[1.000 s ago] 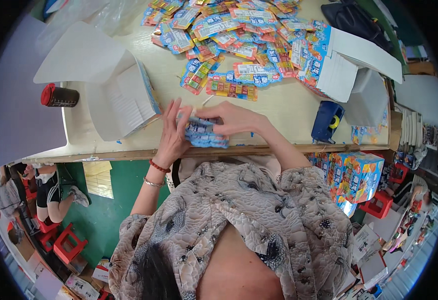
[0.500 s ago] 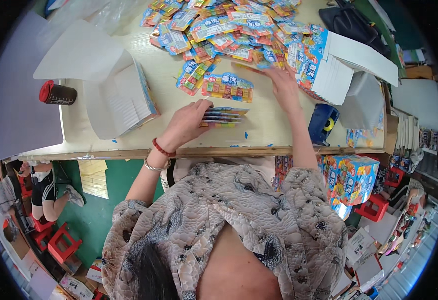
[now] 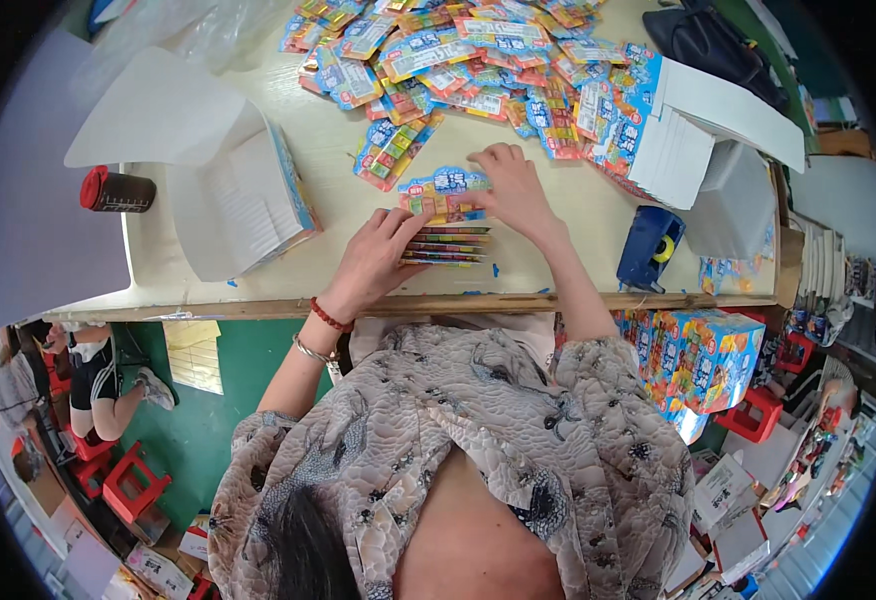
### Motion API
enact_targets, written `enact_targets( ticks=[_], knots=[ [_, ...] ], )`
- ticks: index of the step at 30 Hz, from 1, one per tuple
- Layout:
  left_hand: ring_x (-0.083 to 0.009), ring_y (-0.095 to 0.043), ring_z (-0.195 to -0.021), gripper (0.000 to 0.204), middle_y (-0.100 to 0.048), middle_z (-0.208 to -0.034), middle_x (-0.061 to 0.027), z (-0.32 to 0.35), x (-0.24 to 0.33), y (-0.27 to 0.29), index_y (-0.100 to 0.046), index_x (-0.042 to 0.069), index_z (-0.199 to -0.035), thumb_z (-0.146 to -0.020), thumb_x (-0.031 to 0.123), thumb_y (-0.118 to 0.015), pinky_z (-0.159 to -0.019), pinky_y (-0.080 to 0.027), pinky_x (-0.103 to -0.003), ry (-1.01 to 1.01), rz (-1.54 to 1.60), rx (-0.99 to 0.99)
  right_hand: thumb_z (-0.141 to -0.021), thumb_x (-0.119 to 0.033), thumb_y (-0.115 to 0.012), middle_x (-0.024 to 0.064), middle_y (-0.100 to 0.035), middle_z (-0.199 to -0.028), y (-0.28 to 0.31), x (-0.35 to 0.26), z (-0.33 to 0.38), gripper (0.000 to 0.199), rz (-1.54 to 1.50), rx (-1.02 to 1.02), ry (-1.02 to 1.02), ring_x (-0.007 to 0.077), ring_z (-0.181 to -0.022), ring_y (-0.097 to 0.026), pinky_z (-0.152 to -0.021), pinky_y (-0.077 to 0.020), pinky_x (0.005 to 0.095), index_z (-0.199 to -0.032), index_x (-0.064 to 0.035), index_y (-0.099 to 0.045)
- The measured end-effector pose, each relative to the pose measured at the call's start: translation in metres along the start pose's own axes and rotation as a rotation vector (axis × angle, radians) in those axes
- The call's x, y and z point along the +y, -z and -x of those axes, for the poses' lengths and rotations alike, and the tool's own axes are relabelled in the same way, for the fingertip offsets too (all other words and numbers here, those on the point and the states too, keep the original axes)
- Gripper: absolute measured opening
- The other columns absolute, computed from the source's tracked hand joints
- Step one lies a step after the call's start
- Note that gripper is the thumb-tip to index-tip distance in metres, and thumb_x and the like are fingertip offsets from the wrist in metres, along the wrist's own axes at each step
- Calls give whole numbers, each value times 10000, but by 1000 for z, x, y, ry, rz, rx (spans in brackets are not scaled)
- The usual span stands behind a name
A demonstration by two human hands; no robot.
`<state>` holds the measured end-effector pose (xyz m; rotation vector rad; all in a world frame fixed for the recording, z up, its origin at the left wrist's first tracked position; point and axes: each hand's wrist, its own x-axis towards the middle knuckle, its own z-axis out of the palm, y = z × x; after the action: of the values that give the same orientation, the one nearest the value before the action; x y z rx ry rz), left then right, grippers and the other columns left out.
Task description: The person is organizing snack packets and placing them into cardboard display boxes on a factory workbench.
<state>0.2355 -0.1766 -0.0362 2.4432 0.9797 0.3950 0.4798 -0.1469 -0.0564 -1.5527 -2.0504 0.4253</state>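
Note:
My left hand point(image 3: 368, 258) is closed round the left end of a small stack of flat candy packs point(image 3: 450, 246), which stand on edge near the front of the table. Just behind the stack is a single blue-topped candy pack point(image 3: 440, 190) with rows of coloured pieces. My right hand point(image 3: 520, 196) grips that pack's right end, thumb on the near side and fingers toward the far edge. The left fingertips reach close to its lower left corner. Another candy pack point(image 3: 394, 150) lies tilted on the table behind it.
A heap of candy packs point(image 3: 448, 60) covers the table's far side. Open display boxes stand at left point(image 3: 258, 200) and right point(image 3: 668, 150). A blue tape dispenser point(image 3: 646, 248) sits front right, a red-lidded jar point(image 3: 116, 190) far left, and a black bag point(image 3: 713, 50) back right.
My right hand has come left and nearer, from beside the heap to the single pack behind the stack. That pack has shifted slightly left. The left hand keeps its hold, and the stack's packs sit more evenly.

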Motion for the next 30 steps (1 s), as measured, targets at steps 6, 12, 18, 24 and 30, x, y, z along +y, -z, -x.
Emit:
enact_targets(
  ticks=[6,12,18,24,30],
  knots=[
    [-341,-466,-1094,866,-468,-1226,-139,-8,8,1,-371,97,-1375,-639,203,-815,-935,-431,-417,55,33,309,-706,-355,-766,61,-590,-785,-4,5,-4,420,-91,-231,-56,196,-803,-559,-732,-443,331,-907,-33,-588],
    [-330,-453,-1033,859,-483,-1143,-117,-9,-2,12,-423,96,-1324,-585,210,-846,-923,-423,-401,42,114,-45,-757,-196,-715,82,-627,-894,11,-10,-16,291,-791,-772,-304,211,-852,-607,-744,-472,320,-990,-50,-620],
    [-307,-468,-982,683,-492,-1080,-110,-4,3,14,-500,73,-1159,-586,220,-841,-888,-433,-389,41,97,-53,-774,-204,-699,119,-512,-1266,-30,-12,-83,380,182,-208,486,270,-1210,-441,-951,-401,400,-1115,-65,-604],
    [-325,-466,-1046,667,-484,-1150,-121,21,3,12,-497,73,-1174,-616,222,-831,-887,-446,-422,190,84,45,-689,-335,-762,112,-504,-1203,-27,-12,-85,422,356,-345,353,291,-1196,-424,-966,-372,427,-968,-64,-599],
    [-380,-405,-1221,772,-298,-1443,-164,11,-2,14,-453,111,-1290,-628,229,-832,-1001,-412,-440,82,69,54,-667,-328,-779,113,-520,-1135,-23,-17,-15,482,44,-216,96,287,-1110,-464,-940,-381,414,-1001,-49,-572]
  ],
)
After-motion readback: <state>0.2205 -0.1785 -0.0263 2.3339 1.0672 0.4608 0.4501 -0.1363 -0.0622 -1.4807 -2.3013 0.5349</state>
